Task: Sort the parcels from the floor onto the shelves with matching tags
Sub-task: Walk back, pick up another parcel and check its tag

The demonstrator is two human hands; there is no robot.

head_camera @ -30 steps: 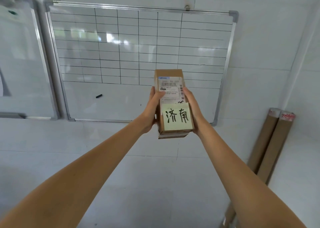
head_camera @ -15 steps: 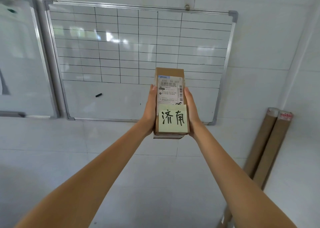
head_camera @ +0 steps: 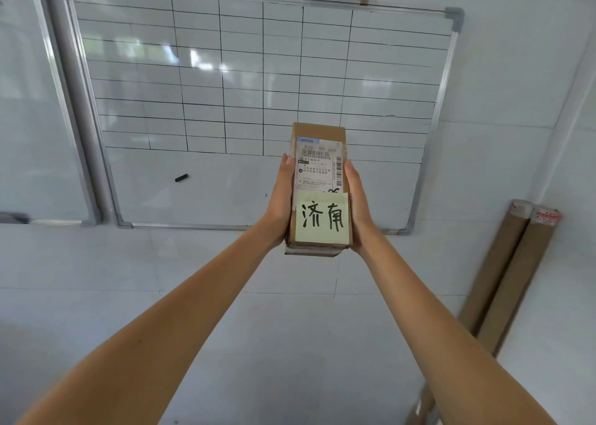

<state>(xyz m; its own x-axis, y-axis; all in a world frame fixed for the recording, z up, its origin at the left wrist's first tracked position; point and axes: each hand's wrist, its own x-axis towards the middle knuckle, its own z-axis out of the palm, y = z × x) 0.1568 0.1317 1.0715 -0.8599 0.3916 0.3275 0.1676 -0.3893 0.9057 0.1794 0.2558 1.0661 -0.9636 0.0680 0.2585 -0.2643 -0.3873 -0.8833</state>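
Parcel (head_camera: 319, 153), brown carton with yellow "济南" note (head_camera: 322, 219), clasped between left hand (head_camera: 280, 203) and right hand (head_camera: 358, 203), before gridded whiteboard (head_camera: 225, 69).

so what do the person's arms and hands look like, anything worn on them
Both arms are bare from the bottom edge of the picture up to the wrists: no sleeves show. The left hand and right hand have no gloves, and no watch, bracelet or ring is visible. The left hand's one visible nail is short and unpainted.
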